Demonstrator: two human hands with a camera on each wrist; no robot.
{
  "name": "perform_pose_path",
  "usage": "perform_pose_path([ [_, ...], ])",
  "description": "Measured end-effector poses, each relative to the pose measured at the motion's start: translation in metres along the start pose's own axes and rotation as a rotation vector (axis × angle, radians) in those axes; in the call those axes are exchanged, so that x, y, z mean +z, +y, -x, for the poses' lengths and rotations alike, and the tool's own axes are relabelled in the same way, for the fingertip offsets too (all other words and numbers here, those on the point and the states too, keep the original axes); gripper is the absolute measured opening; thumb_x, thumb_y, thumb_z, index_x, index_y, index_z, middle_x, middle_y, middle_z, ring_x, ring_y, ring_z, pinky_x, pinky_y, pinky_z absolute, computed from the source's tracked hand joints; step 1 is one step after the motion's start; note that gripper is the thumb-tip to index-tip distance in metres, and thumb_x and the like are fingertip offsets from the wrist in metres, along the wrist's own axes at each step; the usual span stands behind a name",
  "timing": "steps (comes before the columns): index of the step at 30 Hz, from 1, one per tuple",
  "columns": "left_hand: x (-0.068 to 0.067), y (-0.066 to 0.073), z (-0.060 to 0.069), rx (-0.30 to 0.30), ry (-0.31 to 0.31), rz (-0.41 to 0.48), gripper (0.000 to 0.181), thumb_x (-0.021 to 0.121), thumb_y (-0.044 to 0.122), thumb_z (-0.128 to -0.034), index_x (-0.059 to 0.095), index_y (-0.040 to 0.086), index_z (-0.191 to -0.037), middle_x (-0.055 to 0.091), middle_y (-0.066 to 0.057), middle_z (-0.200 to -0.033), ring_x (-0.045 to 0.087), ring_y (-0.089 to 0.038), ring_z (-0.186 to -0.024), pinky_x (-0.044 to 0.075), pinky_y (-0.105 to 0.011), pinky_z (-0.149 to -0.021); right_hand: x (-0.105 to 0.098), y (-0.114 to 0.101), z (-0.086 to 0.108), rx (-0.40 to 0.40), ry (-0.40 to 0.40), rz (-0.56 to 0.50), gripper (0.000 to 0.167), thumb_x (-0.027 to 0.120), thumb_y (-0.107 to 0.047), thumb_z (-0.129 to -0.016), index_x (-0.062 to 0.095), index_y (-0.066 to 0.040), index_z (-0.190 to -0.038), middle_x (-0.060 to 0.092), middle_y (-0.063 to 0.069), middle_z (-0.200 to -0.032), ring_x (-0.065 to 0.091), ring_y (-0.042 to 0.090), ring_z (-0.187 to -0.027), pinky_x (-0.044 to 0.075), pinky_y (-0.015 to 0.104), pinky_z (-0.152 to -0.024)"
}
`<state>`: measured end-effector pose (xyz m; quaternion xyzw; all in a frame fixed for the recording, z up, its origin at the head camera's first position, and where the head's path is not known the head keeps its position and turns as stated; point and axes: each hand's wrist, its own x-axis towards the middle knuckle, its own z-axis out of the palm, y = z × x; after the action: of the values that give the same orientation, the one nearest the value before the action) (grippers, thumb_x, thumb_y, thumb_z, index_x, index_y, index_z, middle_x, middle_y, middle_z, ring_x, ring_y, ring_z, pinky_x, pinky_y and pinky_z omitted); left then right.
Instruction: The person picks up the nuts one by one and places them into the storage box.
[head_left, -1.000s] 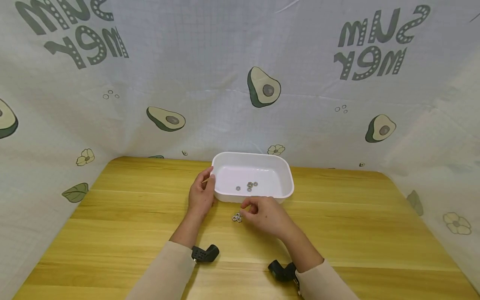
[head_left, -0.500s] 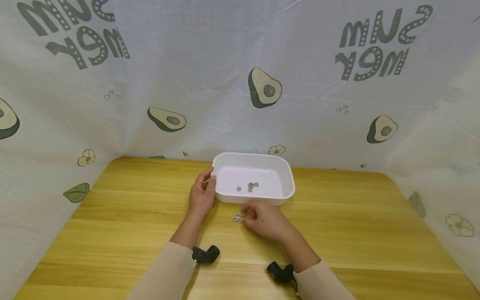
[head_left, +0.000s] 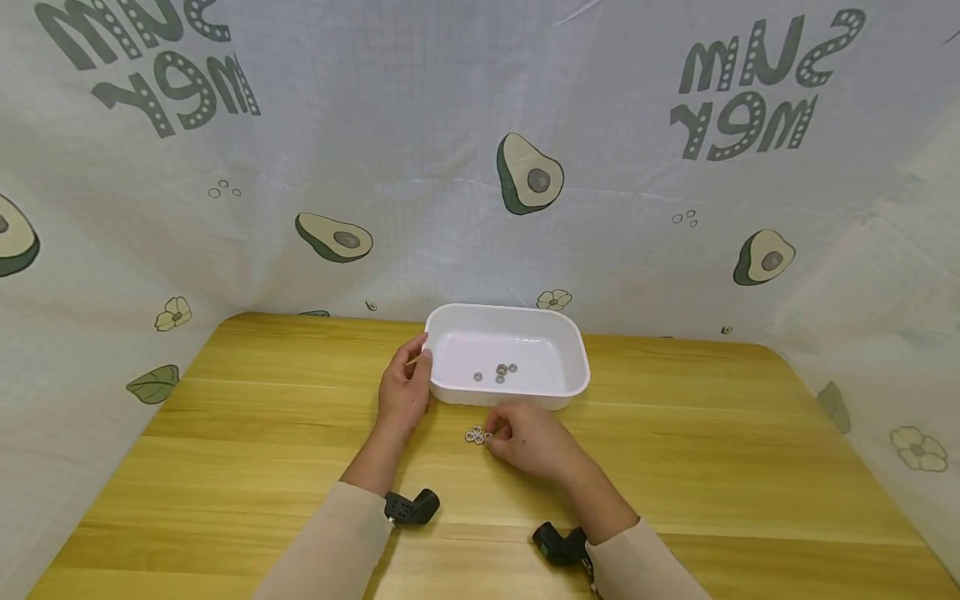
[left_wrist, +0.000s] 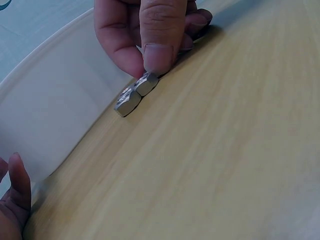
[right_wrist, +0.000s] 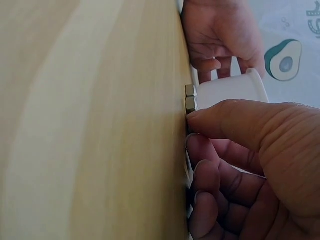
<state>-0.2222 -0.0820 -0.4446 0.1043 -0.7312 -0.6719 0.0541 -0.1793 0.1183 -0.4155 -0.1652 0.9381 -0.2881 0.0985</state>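
Note:
A white plastic bin (head_left: 558, 402) stands near the back of the wooden table, with several metal hex nuts (head_left: 502, 369) lying inside. In front of it, more hex nuts (head_left: 470, 437) sit in a tight cluster on the tabletop. My right hand (head_left: 536, 437) pinches a nut between thumb and index finger at the right side of this cluster, low against the table. The pinched nut is mostly hidden by the fingertips. At the bin's left end, my left hand (head_left: 403, 392) rests with loosely bent fingers against the outer wall. The left wrist view shows two nuts (left_wrist: 128, 101) beside the right thumb.
The wooden table (head_left: 262, 467) reaches out on both sides of the bin. A white printed cloth (head_left: 420, 233) hangs just behind the table's back edge. Black wrist cameras (head_left: 412, 507) are strapped at both sleeves.
My right hand has put one nut against the cluster, moving slightly down and rightward with its fingertips still at it. The left hand and the bin hold their places.

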Motion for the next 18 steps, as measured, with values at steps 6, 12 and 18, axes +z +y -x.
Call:
perform_pose_path([
  [6, 0.0003, 0.0008, -0.0001, -0.011, 0.002, -0.001, 0.039, 0.051, 0.038, -0.1057, 0.057, 0.033, -0.143, 0.06, -0.007, -0.138, 0.058, -0.024, -0.103, 0.051, -0.025, -0.059, -0.0002, -0.001, 0.0, 0.013, -0.002, 0.009, 0.008, 0.076, -0.016, -0.087, 0.069, -0.017, -0.085, 0.059, -0.007, -0.071, 0.052, 0.01, -0.066, 0.043, 0.025, -0.061],
  [12, 0.0007, -0.0004, -0.0015, -0.008, 0.002, 0.008, 0.039, 0.051, 0.038, -0.1053, 0.057, 0.033, -0.143, 0.061, -0.007, -0.137, 0.058, -0.024, -0.099, 0.051, -0.025, -0.057, -0.0011, -0.002, 0.0005, 0.015, -0.001, 0.01, 0.007, 0.076, -0.015, -0.086, 0.069, -0.016, -0.086, 0.06, -0.006, -0.072, 0.053, 0.01, -0.066, 0.044, 0.024, -0.061],
  [18, 0.0003, -0.0014, -0.0014, -0.002, 0.0, 0.011, 0.039, 0.051, 0.037, -0.1053, 0.057, 0.033, -0.144, 0.061, -0.007, -0.138, 0.058, -0.024, -0.099, 0.05, -0.025, -0.057, -0.0048, -0.0041, 0.0021, 0.019, 0.008, 0.012, 0.006, 0.076, -0.017, -0.088, 0.07, -0.016, -0.087, 0.061, -0.006, -0.073, 0.054, 0.009, -0.067, 0.045, 0.025, -0.062],
])
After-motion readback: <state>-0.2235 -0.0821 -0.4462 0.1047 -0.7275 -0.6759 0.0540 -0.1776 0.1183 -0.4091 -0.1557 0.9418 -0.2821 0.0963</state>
